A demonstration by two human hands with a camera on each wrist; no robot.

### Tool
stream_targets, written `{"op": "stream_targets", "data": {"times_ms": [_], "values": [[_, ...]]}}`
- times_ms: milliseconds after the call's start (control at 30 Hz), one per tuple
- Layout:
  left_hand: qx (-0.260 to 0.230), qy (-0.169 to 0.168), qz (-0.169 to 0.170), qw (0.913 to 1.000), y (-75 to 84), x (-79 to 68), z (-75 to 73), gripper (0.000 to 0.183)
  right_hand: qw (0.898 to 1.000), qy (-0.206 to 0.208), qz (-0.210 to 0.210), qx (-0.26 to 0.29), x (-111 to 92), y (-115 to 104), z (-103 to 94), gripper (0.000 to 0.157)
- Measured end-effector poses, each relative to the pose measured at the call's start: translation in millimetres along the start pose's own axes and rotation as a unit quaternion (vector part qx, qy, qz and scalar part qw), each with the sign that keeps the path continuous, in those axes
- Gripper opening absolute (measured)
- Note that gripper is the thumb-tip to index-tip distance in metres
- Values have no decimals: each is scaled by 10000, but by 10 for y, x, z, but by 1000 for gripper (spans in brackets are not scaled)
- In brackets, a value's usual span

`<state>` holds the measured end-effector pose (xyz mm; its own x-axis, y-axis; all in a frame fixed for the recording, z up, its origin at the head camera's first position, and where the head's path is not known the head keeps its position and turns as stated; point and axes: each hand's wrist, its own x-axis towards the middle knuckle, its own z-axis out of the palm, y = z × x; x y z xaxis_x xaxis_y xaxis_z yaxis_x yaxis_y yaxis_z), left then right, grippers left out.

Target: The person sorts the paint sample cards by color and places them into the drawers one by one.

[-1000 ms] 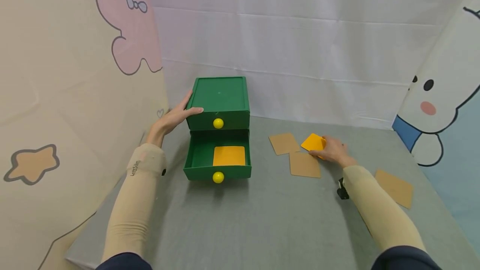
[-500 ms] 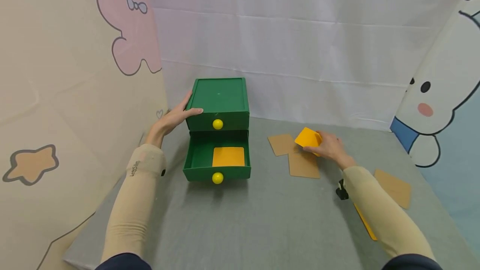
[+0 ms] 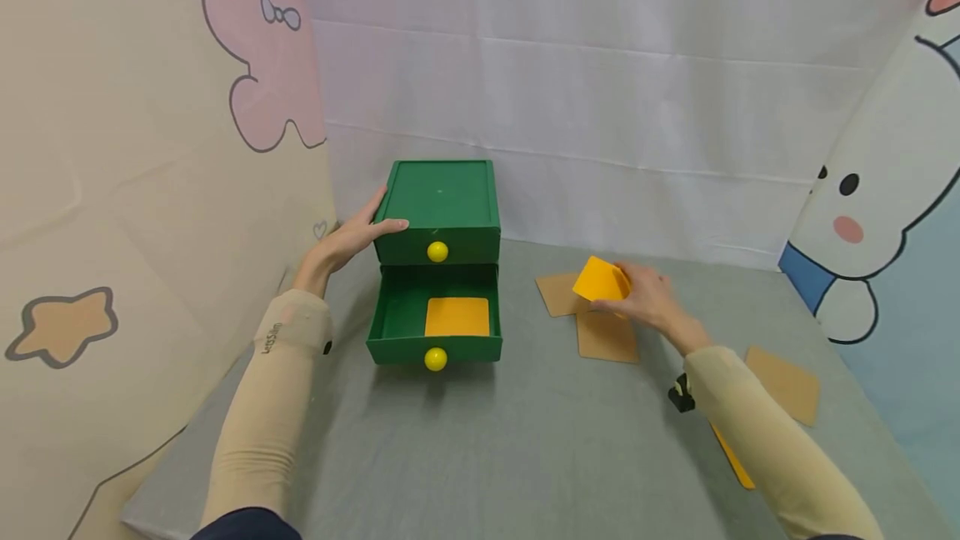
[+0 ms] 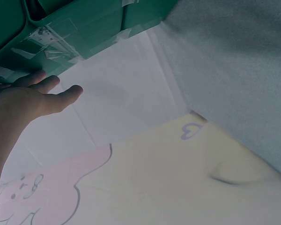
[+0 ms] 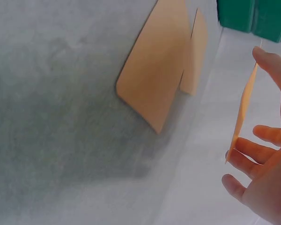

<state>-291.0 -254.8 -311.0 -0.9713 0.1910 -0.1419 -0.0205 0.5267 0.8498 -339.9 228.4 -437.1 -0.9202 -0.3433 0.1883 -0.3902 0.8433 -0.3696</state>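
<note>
A green two-drawer box (image 3: 442, 194) stands at the back of the table. Its lower drawer (image 3: 399, 319) is pulled out, with a yellow card (image 3: 457, 317) lying inside. My left hand (image 3: 347, 242) rests on the box's upper left side, thumb on the top near the front edge; in the left wrist view its fingers (image 4: 47, 84) look extended along the box's side. Between thumb and fingertips my right hand (image 3: 647, 298) holds a second yellow card (image 3: 597, 280) by its edges, raised off the table. In the right wrist view that card (image 5: 243, 110) appears almost edge-on.
Two brown cards lie under and beside the right hand, one farther back (image 3: 558, 294), one nearer (image 3: 609, 338). Another brown card (image 3: 783, 384) lies at the right. A yellow card (image 3: 733, 461) is partly covered by my right forearm. Fabric walls (image 3: 585, 123) enclose the table's back and sides.
My right hand has lifted the yellow card and carried it left, over the brown cards. More of the yellow card beside the right forearm shows. The left hand stays on the box.
</note>
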Motion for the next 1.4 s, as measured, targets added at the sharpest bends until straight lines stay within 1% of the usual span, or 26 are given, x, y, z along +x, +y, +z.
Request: {"op": "stream_targets", "data": {"times_ms": [133,233,333,400,600,700,833,1033,1133,1200,1300,1400], "values": [[-14,11,15,10000,1,-7,6,94,9999,-31,-156,62,-25,-75,1,84],[-38,7,-2,10000,17,-26,12,94,9996,-64,-275,14,-50,-146,-4,84],[-43,1,-1,10000,5,-14,11,94,9992,-52,-401,-12,-71,-230,-6,83],[-45,3,23,10000,-41,30,4,94,9988,-38,-497,-5,-78,-289,-5,82],[-38,126,3,9999,-249,200,-17,95,9976,-90,-679,42,-114,-490,-9,85],[-21,169,24,9999,-296,229,-20,95,9969,-86,-779,61,-134,-586,-20,86],[-64,151,47,9999,-267,210,-18,95,9956,-98,-928,97,-153,-711,-35,87],[-101,7,7,9999,-75,59,3,94,9935,-177,-1121,95,-153,-890,-52,87],[-68,-37,13,10000,-29,19,11,94,9920,-192,-1241,123,-151,-982,-71,87],[-92,1,10,10000,-58,48,5,94,9909,-198,-1324,143,-150,-1042,-86,86],[-103,63,69,9999,-155,134,-11,95,9893,-222,-1433,177,-144,-1138,-114,85],[-93,137,44,9999,-248,207,-29,96,9867,-261,-1593,185,-138,-1239,-139,86]]}}
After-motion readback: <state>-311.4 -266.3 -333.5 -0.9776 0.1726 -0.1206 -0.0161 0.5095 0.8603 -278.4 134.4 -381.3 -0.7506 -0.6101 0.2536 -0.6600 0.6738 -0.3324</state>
